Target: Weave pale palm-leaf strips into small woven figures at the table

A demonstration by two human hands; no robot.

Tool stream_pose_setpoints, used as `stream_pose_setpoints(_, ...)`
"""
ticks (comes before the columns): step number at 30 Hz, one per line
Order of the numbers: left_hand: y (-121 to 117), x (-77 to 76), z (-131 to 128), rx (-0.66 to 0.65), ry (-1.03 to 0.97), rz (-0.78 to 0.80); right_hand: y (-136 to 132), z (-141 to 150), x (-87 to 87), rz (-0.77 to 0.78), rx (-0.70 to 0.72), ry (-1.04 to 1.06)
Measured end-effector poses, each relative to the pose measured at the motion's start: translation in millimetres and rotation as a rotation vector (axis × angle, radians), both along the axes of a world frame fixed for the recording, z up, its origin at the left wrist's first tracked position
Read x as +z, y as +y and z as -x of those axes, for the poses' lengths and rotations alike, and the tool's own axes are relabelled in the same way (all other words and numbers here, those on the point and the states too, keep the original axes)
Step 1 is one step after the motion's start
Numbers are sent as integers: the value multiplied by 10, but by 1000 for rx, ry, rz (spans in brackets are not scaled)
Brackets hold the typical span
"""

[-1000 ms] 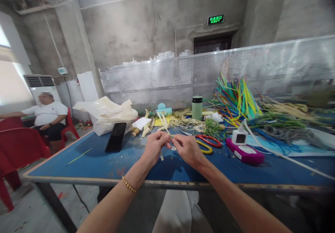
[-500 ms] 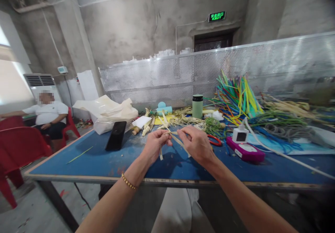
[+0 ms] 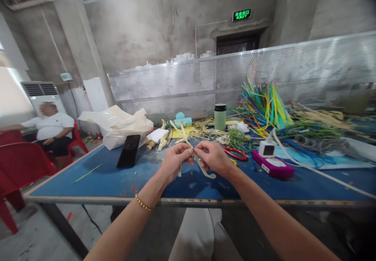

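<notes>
Pale, flat straw-like strips (image 3: 203, 170) cross between my hands above the blue table. My left hand (image 3: 176, 158) pinches them between thumb and fingers, its wrist wearing a gold bead bracelet. Fingertips of my right hand (image 3: 214, 157) press on the strips right beside the left ones, so the two hands nearly touch. Some strip ends stick up beyond my fingers; others hang down toward the tabletop, one with a curled tip. The crossing point itself is mostly covered by my fingertips. Just right of my right hand lie red-handled scissors (image 3: 237, 154).
A black phone (image 3: 128, 151) and a pale plastic bag (image 3: 117, 126) are on the left of the table (image 3: 102, 186). Behind stand a green bottle (image 3: 220, 118) and colourful strips (image 3: 273, 108). Right: a purple box (image 3: 273, 165) with a white cable. A person (image 3: 54, 126) sits far left.
My right hand has moved in toward the left and its fingers now pinch the strips close to my left fingertips. The strips have turned slightly. The camera view has shifted a little.
</notes>
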State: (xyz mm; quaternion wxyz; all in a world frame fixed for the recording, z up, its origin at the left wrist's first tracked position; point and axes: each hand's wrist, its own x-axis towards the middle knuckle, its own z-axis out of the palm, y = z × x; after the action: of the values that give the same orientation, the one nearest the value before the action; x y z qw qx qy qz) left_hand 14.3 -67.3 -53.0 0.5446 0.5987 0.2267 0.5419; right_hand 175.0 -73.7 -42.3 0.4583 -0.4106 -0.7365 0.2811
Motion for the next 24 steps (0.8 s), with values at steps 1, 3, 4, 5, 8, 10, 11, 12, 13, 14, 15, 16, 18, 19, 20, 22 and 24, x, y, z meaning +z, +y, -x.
stream_pose_setpoints(1, -7, 7, -1, 14, 7, 1, -6, 4, 0, 15, 19, 7)
stream_pose_setpoints(3, -10, 9, 1, 61, 21, 3, -9, 16, -8, 23, 46, -2)
stream_pose_setpoints(4, -5, 5, 2, 84, 32, 5, -8, 25, -17, 19, 48, -17)
stream_pose_setpoints(5, 4, -3, 4, 100, 44, 7, -7, 34, -28, 12, 42, -38)
stream_pose_setpoints(8, 36, -32, 3, 134, 90, -11, -8, 66, -58, -76, -27, -143)
stream_pose_setpoints(10, 49, -45, -1, 169, 117, -39, -8, 89, -74, -215, -116, -247)
stream_pose_setpoints(11, 51, -48, -3, 187, 128, -53, -5, 100, -81, -298, -168, -305)
stream_pose_setpoints(12, 50, -47, -4, 203, 135, -62, 1, 111, -90, -374, -218, -362)
stream_pose_setpoints(13, 48, -45, -4, 212, 138, -65, 8, 119, -99, -432, -260, -412)
stream_pose_setpoints(14, 45, -43, -3, 216, 136, -64, 18, 125, -108, -469, -286, -455)
stream_pose_setpoints(15, 41, -40, -1, 216, 131, -60, 29, 128, -117, -486, -296, -489)
stream_pose_setpoints(16, 39, -38, 2, 215, 125, -55, 40, 128, -125, -489, -291, -513)
stream_pose_setpoints(18, 39, -36, 7, 208, 116, -47, 58, 125, -138, -480, -267, -531)
stream_pose_setpoints(19, 40, -36, 9, 203, 112, -46, 63, 121, -143, -477, -255, -529)
stream_pose_setpoints(20, 43, -36, 10, 195, 108, -46, 66, 117, -146, -476, -246, -522)
stream_pose_setpoints(22, 49, -36, 14, 177, 92, -47, 61, 106, -143, -474, -229, -498)
stream_pose_setpoints(24, 54, -34, 19, 156, 72, -40, 45, 85, -125, -462, -203, -459)
